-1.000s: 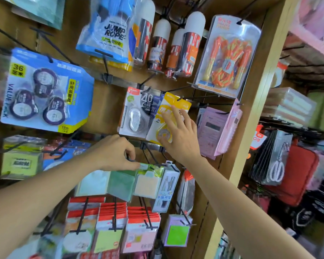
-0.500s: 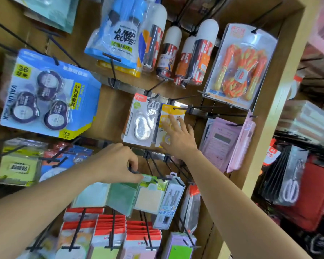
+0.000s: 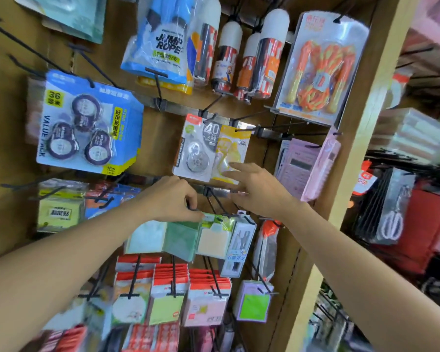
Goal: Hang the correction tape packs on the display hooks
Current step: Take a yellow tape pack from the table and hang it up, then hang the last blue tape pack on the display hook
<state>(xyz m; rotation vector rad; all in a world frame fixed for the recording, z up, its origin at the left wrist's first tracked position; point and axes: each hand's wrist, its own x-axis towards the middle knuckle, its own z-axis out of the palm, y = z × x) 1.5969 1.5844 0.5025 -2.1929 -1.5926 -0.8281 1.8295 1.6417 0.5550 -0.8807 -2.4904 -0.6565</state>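
Right hand (image 3: 262, 191) shifts since half a second ago: it is off the face of the yellow correction tape pack (image 3: 235, 151) and now sits just below it, so we see the pack's front uncovered. Fingers are straight and loosely spread, holding nothing; the forefinger tip overlaps the pack's lower edge, and we cannot tell whether it touches.

Yellow pack hangs from a black upper hook (image 3: 249, 128) on the brown back panel (image 3: 160, 146), nearer the panel's right edge than its left. Just beside it on the left, overlapping its edge, hangs a white correction tape pack (image 3: 194, 153). Well apart toward the panel's left edge hangs a blue value pack (image 3: 92, 120) with three tapes.

Left hand (image 3: 168, 196) has not moved: fingers curled, thumb and forefinger pinching the front end of a lower hook (image 3: 214, 199), directly above a green note pack (image 3: 181, 240).

Pink calculators (image 3: 300, 163) hang right of the yellow pack. An orange jump rope pack (image 3: 320, 67) hangs above them. Picture is motion-blurred; small print is unreadable.
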